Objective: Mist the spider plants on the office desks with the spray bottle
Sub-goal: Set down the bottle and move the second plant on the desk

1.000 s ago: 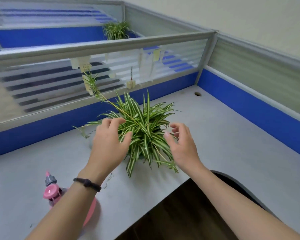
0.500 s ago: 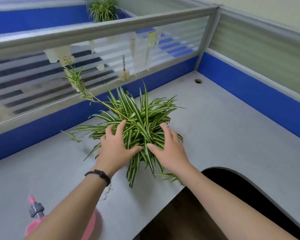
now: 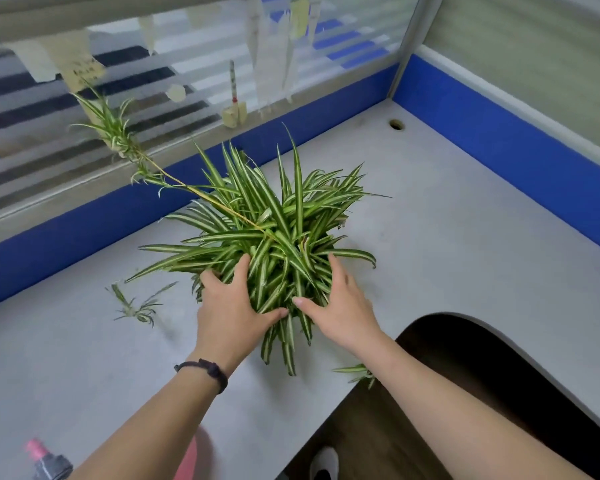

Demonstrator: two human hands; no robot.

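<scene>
A spider plant [image 3: 278, 216] with striped green and white leaves stands mid-desk on the grey desk [image 3: 465, 237]. Its pot is hidden under the leaves. My left hand [image 3: 234, 306] and my right hand [image 3: 340, 306] clasp the plant's base from both sides, fingers pushed in among the leaves and thumbs nearly meeting in front. A long runner with a plantlet [image 3: 115, 133] reaches up to the left. The pink spray bottle [image 3: 47, 462] stands at the bottom left, mostly hidden behind my left forearm, with no hand on it.
Blue and frosted-glass partitions [image 3: 499, 133] wall the desk at the back and right. A small plantlet [image 3: 136, 306] lies on the desk left of the plant. A cable hole [image 3: 396, 124] sits in the far corner. The desk's curved cut-out [image 3: 465, 341] opens by my right arm.
Both hands have gone from hovering over the leaves to closing around the plant's base. The view has tilted down and closer, so the spray bottle has slid to the bottom edge.
</scene>
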